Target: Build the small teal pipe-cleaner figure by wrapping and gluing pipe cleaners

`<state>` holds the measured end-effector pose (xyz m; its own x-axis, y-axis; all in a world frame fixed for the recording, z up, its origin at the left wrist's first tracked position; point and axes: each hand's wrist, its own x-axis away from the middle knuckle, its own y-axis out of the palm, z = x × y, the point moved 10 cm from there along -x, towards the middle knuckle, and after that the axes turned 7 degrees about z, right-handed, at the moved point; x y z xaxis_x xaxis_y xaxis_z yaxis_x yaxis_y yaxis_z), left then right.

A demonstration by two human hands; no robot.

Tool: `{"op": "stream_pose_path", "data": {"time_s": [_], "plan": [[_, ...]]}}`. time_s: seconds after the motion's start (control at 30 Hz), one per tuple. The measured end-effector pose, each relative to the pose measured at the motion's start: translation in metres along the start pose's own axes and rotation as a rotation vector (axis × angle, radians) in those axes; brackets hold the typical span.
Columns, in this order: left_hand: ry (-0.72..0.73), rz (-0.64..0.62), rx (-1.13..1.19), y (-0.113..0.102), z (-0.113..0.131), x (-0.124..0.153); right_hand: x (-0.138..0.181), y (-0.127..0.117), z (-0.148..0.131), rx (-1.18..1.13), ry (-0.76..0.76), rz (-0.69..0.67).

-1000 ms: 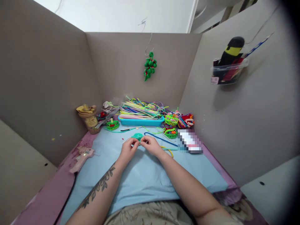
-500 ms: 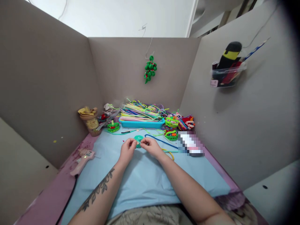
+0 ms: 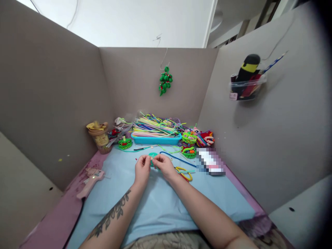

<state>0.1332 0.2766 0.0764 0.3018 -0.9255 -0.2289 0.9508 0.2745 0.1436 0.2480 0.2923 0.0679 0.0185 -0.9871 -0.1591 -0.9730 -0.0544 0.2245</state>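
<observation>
pinching at a small round teal piece (image 3: pixel 153 154), the left hand (image 3: pixel 142 168) and right hand (image 3: pixel 164 165) meet just above the middle of the blue cloth (image 3: pixel 155 211). both hands have thumb and fingertips drawn together on the piece, the left from about eight o'clock, the right from about four; exactly what lies between the tips is too small to tell. the step in hand looks like fine shaping or fastening by fingertip. the next move probably calls for one hand holding steady while the other makes a small adjustment.

as for its aim, the exposed curved edge faces twelve o'clock, away from the person. the fingers cover the rest, so no long axis can be made out, and no end looks pointed.

outward from the piece, a dark blue stem (image 3: pixel 178 159) slants off toward three, and yellow-handled scissors (image 3: pixel 191 177) lie at four, beside the right wrist. at twelve, well apart, stands the blue tray (image 3: pixel 157 141) heaped with fuzzy stems (image 3: pixel 155 126). a green figure (image 3: pixel 125 143) sits at ten. farthest out, a pink glue gun (image 3: pixel 91 182) rests at eight.
</observation>
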Motion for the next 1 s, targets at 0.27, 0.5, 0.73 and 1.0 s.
{"op": "stream_pose_path", "data": {"time_s": [0.27, 0.5, 0.73, 1.0], "plan": [[-0.005, 0.101, 0.116, 0.021, 0.009, 0.002, -0.002, -0.012, -0.012, -0.146, -0.078, 0.184], [-0.032, 0.086, 0.183, 0.026, -0.001, 0.005, -0.002, -0.016, -0.013, -0.125, -0.087, 0.194], [-0.089, -0.031, 0.157, 0.023, -0.008, -0.004, -0.006, -0.016, -0.016, 0.02, -0.111, 0.127], [-0.124, -0.149, 0.011, 0.015, -0.014, -0.01, -0.008, -0.019, -0.014, 0.294, -0.111, -0.009]]}}
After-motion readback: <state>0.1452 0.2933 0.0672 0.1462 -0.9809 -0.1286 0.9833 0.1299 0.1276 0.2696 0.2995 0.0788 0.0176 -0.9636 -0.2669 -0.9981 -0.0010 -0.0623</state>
